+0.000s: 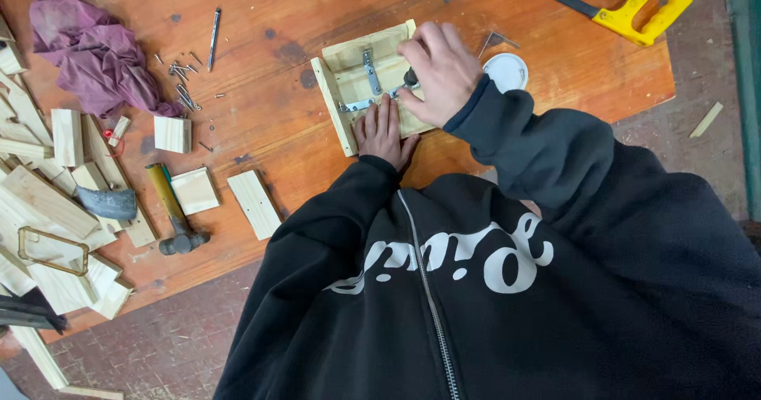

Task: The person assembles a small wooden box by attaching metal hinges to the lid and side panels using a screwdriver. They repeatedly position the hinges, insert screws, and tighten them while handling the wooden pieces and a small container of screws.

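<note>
Head view: looked down on an orange-brown table [261, 3] past a black zipped hoodie [507, 289]. Near the far middle lay a small pale wooden frame [349, 91] with raised side strips and 2 metal brackets [369, 71] fixed across its face. Left hand [382, 130] lay flat on the near edge of the frame, fingers together and stretched out, palm down, pressing on the wood and holding nothing. Right hand [440, 71] sat closed in a fist around a dark tool handle [411, 77], tip hidden under the fingers, set down at the frame's right part beside the lower bracket. Just right of that hand showed a round white lid [507, 71] and a small metal angle piece [493, 42]. Further off at the far right edge lay a saw with a yellow handle [646, 11]. To the left, well apart: a purple rag [95, 51], scattered nails [182, 79], a hammer [174, 210], loose wood blocks [254, 202]
</note>
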